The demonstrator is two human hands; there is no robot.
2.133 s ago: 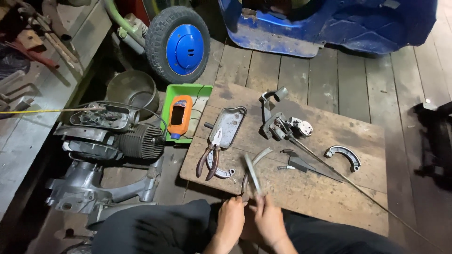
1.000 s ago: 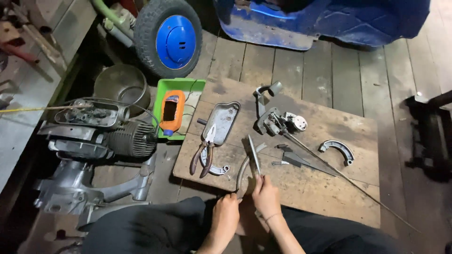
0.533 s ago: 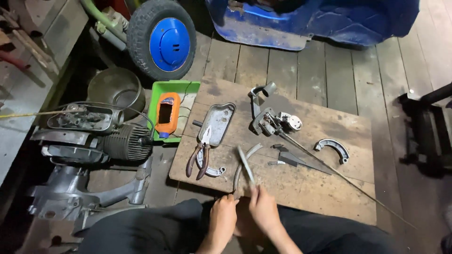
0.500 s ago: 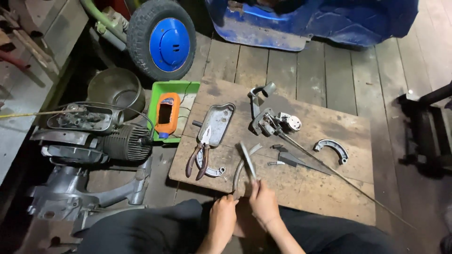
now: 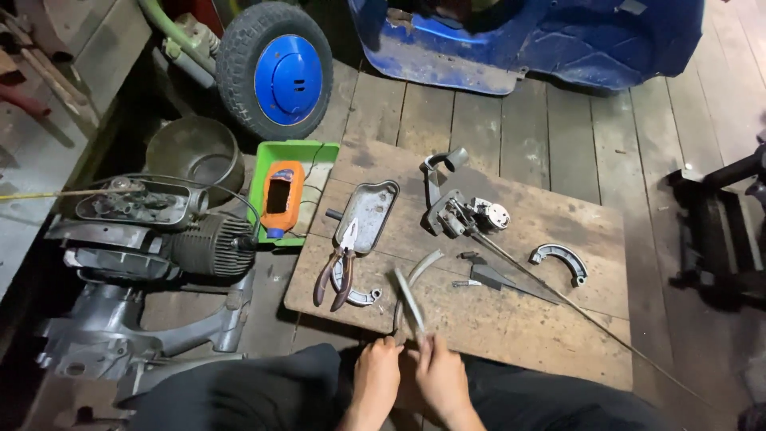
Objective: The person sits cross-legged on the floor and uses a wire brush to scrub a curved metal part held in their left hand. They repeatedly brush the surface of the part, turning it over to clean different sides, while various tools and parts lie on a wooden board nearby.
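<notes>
I see even overhead light at frame centre, dark corners at left and right, and motion blur on the file.

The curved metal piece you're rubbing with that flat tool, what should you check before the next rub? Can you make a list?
1. Left hand grips the near end of the curved metal piece: ok.
2. Right hand holds the flat tool by its near end: ok.
3. Tool lies on the curved piece: cannot tell, it is blurred.
4. Curved piece rests on the wooden board: ok.
5. Pliers lie clear of the tool, off to its left: ok.
6. Fingers away from the tool's edge: cannot tell.
</notes>
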